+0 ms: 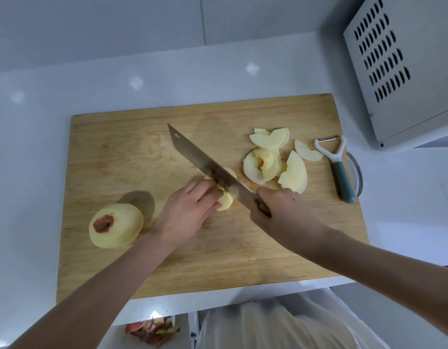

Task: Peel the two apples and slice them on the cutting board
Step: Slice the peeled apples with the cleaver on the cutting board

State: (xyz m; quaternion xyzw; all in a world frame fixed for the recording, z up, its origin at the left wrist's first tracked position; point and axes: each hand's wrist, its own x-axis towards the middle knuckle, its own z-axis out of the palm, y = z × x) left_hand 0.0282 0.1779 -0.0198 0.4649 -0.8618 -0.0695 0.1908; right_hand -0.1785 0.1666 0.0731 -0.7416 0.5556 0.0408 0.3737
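Head view: looking down on a wooden board lying on a white worktop.
Left hand: at the middle of the board, fingers curled and pressed together, holding down an apple piece.
Apple piece: peeled and pale, mid-board, partly hidden under the fingers and the blade.
Right hand: just right of the piece, fingers wrapped tight round the knife handle, most of which is hidden.
Knife: long blade slanting from the right hand towards the board's far left, crossing the piece right beside the left fingertips.
Peeled apple: whole, near the board's left edge, with a patch of red skin round the stem, well apart from the knife.
Slices: loose overlapping heap near the board's far right corner.
Peeler: white head, teal handle, at the board's right edge, just beside the slices.
Peels: red scraps below the worktop's near edge; what holds them, I cannot tell.
Metal box: vented, at the worktop's far right corner.
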